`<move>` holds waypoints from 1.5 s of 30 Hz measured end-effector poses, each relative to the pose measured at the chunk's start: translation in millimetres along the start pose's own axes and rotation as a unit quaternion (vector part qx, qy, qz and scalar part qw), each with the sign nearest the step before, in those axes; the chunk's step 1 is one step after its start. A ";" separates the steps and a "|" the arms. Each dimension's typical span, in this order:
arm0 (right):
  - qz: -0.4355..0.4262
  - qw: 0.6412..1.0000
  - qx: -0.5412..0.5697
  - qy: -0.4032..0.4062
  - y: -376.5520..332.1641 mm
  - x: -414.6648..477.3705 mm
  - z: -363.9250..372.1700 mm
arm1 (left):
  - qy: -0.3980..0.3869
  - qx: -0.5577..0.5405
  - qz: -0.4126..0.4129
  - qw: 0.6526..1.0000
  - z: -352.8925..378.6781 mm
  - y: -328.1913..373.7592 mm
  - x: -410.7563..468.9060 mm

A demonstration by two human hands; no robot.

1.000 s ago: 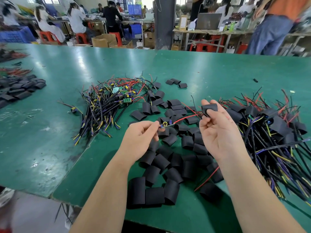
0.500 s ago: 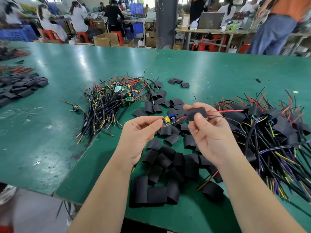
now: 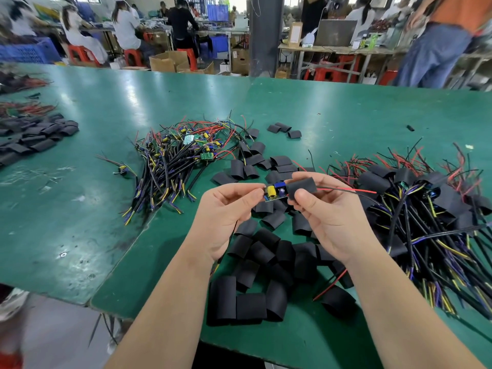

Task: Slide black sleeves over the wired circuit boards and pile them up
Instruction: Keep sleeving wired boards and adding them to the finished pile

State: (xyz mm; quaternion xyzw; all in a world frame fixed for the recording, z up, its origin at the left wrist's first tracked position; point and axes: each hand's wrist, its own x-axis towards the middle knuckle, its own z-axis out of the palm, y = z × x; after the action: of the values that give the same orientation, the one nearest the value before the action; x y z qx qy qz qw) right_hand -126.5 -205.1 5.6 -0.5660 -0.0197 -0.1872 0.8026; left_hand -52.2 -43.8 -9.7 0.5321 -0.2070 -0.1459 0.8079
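Over the green workbench (image 3: 346, 115), my left hand (image 3: 226, 209) pinches one end of a wired circuit board (image 3: 277, 197) between thumb and curled fingertips, holding it level with its yellow capacitor (image 3: 271, 191) up. My right hand (image 3: 327, 217) nips a black sleeve (image 3: 302, 188) between thumb and forefinger, its mouth at the board's other end. The red and black leads (image 3: 346, 190) run out through the sleeve to the right, which I judge keeps tube and board aligned for the push; loose sleeves (image 3: 255, 251) lie below, unsleeved boards (image 3: 181, 155) left, the finished pile (image 3: 426, 203) right, all within reach.
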 end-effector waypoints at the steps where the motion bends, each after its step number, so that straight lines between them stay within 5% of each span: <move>1: -0.003 1.000 -0.009 0.003 0.3 0.1 -0.5 | 0.000 0.003 -0.001 1.000 -0.2 0.2 -0.1; 15: 0.028 0.998 0.030 0.043 7.2 0.7 4.2 | -0.002 0.091 0.037 0.995 1.7 -2.0 -2.7; 28: -0.027 0.978 -0.208 0.011 -0.1 -0.8 -3.6 | 0.032 0.113 0.042 0.992 1.1 -1.6 -1.6; 35: 0.013 0.995 -0.067 -0.069 -3.7 -2.0 -7.4 | 0.042 0.093 0.027 0.994 -0.7 -1.8 -1.7; 40: 0.042 0.999 0.007 -0.015 0.8 -1.3 -2.6 | 0.026 0.120 0.020 0.992 0.4 -5.0 -0.5; 45: 0.065 0.997 -0.031 0.028 3.3 0.3 1.3 | -0.001 0.120 0.022 0.993 3.7 -4.1 -3.4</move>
State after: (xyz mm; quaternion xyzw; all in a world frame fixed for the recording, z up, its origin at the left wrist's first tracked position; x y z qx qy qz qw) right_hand -125.0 -203.0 3.2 -0.5850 0.0457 -0.1510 0.7956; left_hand -57.0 -46.8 -12.8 0.6201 -0.2352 -0.1031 0.7413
